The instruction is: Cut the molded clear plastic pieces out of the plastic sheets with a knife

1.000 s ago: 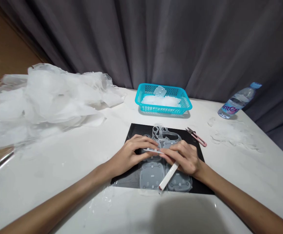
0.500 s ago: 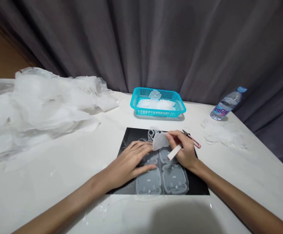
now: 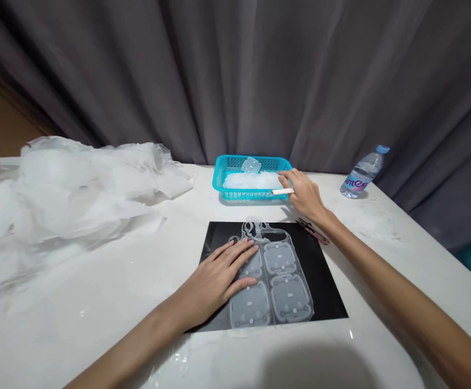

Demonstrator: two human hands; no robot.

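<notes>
My left hand (image 3: 223,275) lies flat with fingers spread on a clear plastic sheet of rounded-square pieces (image 3: 290,297), pressing it on a black mat (image 3: 324,292). The sheet's upper end has cut-out holes and curled strips. My right hand (image 3: 302,192) is over the right front rim of a turquoise basket (image 3: 255,195), its fingers closed around a slim white stick-like tool (image 3: 283,191). Its working end is hidden. White translucent pieces (image 3: 247,180) are heaped in the basket, with one clear piece (image 3: 251,165) leaning at the back.
Pink-handled scissors or snips (image 3: 314,232) lie at the mat's upper right edge, partly behind my right arm. A large pile of white film (image 3: 77,189) covers the left side. A water bottle (image 3: 363,173) and thin white scraps (image 3: 375,221) are on the right. A grey curtain hangs behind.
My right hand has moved from the sheet up to the basket, and the loose white piece it pinched no longer shows in its fingers. The left hand stays on the sheet.
</notes>
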